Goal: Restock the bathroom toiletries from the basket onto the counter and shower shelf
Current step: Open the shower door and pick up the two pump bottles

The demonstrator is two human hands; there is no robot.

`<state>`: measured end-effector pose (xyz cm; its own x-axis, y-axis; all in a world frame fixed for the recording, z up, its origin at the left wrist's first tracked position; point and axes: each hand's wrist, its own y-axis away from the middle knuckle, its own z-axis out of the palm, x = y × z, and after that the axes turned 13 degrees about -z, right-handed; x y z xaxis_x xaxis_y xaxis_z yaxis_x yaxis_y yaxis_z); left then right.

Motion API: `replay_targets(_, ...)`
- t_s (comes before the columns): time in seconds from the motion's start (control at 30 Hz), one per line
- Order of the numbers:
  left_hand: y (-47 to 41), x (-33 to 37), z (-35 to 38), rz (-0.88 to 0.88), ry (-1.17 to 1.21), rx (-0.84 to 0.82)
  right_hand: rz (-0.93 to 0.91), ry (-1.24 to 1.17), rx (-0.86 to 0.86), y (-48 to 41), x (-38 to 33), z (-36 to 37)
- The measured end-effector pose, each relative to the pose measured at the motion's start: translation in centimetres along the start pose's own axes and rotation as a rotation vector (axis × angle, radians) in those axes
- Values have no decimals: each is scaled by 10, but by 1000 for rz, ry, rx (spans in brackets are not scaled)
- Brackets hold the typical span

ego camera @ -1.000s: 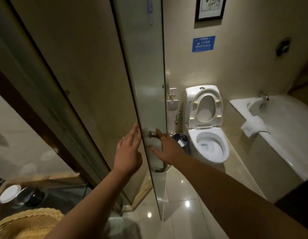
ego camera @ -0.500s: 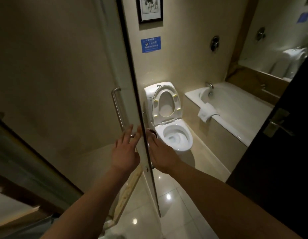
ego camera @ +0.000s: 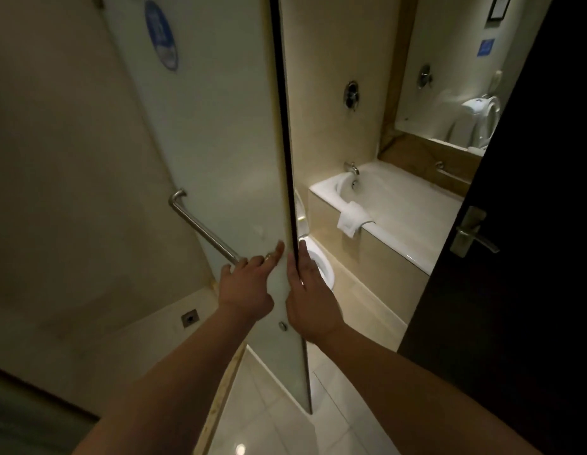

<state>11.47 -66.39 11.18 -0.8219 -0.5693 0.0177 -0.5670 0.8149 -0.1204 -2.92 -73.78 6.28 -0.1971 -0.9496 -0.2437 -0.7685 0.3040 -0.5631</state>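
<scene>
The frosted glass shower door (ego camera: 219, 159) stands edge-on in the middle of the view. My left hand (ego camera: 244, 287) lies flat on its inner face, fingers spread, by the lower end of the steel bar (ego camera: 200, 228). On the outer face, my right hand (ego camera: 310, 297) sits where the outer handle is mounted, thumb up along the door edge. Its fingers curl out of sight behind the glass. No basket or toiletries are in view.
The shower stall floor with a drain (ego camera: 189, 318) lies to the left. Beyond the door are the toilet (ego camera: 321, 262) and a bathtub (ego camera: 403, 205) with a white towel (ego camera: 352, 218) over its rim. A dark wooden door (ego camera: 515, 257) with a lever handle (ego camera: 472, 236) stands at right.
The door has swung so I see it edge-on, with the shower interior showing at left. The view has turned right, and the basket and counter have dropped out of sight. Both hands stayed on the door.
</scene>
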Motion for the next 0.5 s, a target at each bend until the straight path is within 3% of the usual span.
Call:
replay_targets(0.27,-51,30,9,8,-41,-108,248,209,-126,-19,54,-9)
replay_targets(0.5,-83,54,26,46,-100,-124,377,214,-128,-44,92,-20)
